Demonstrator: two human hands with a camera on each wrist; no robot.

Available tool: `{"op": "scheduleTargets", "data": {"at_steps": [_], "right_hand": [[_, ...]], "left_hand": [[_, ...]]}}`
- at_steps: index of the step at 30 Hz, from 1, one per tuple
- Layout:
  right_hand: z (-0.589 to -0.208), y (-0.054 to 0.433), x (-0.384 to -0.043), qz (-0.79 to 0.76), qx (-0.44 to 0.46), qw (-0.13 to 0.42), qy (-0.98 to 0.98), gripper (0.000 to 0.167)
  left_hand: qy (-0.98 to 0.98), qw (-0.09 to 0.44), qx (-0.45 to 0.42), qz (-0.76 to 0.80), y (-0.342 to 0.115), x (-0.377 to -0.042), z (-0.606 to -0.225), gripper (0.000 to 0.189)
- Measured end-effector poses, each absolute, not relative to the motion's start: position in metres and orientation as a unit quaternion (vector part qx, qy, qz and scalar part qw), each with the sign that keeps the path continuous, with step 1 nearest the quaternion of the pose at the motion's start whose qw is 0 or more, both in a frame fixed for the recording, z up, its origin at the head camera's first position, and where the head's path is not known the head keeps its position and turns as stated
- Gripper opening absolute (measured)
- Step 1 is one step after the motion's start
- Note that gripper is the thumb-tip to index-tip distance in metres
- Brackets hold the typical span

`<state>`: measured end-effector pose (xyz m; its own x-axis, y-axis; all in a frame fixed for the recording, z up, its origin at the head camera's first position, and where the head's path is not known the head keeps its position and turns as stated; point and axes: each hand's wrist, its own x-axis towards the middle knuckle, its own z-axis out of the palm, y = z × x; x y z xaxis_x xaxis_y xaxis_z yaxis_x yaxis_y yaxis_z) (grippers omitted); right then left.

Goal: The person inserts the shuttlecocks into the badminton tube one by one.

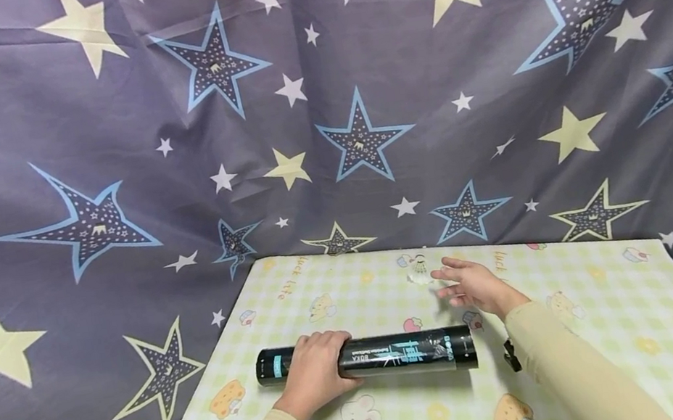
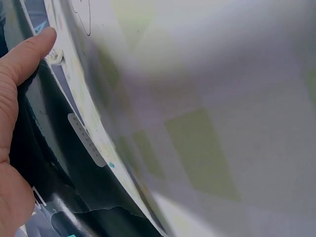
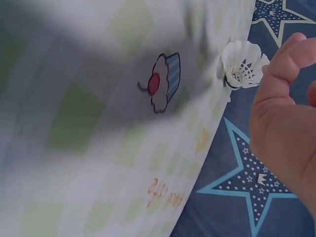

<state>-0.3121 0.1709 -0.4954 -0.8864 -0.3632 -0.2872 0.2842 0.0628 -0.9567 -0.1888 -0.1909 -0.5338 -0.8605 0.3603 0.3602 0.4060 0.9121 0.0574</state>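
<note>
A black tube (image 1: 405, 352) with blue and white print, a shuttlecock tube by its look, lies crosswise on the table. My left hand (image 1: 318, 368) grips it around its left half, fingers over the top; the left wrist view shows the thumb (image 2: 29, 57) along the dark tube (image 2: 59, 143). Farther back is a white shuttlecock (image 1: 419, 272), its pierced skirt clear in the right wrist view (image 3: 242, 64). Just right of it, my right hand (image 1: 470, 284) reaches out with spread, slightly bent fingers and nothing held. Whether a fingertip touches the shuttlecock I cannot tell.
A green-and-white checked cloth (image 1: 597, 352) with cartoon prints covers the table. Behind it and at the sides hangs a dark curtain (image 1: 258, 46) with stars. A small black clip-like piece (image 1: 511, 356) sits by the right sleeve.
</note>
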Motion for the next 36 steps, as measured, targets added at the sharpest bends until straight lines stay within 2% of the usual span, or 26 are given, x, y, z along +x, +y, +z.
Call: {"op": "scheduleTargets", "data": {"at_steps": [17, 24, 28, 32, 36], "right_hand": [[-0.514, 0.151, -0.343, -0.716, 0.008, 0.254, 0.650, 0.079], [-0.520, 0.157, -0.338, -0.699, 0.009, 0.263, 0.665, 0.068], [-0.516, 0.169, -0.325, -0.643, 0.009, 0.220, 0.733, 0.067], [-0.509, 0.191, -0.305, -0.553, 0.008, 0.126, 0.824, 0.070], [-0.504, 0.224, -0.279, -0.489, 0.015, 0.043, 0.871, 0.065]], "left_hand": [[-0.962, 0.176, -0.199, -0.059, -0.198, -0.188, -0.535, 0.083], [-0.962, 0.172, -0.201, -0.060, -0.195, -0.186, -0.538, 0.083], [-0.962, 0.174, -0.201, -0.060, -0.193, -0.186, -0.539, 0.084], [-0.963, 0.175, -0.195, -0.064, -0.193, -0.187, -0.539, 0.086], [-0.963, 0.178, -0.193, -0.067, -0.193, -0.187, -0.538, 0.087]]}}
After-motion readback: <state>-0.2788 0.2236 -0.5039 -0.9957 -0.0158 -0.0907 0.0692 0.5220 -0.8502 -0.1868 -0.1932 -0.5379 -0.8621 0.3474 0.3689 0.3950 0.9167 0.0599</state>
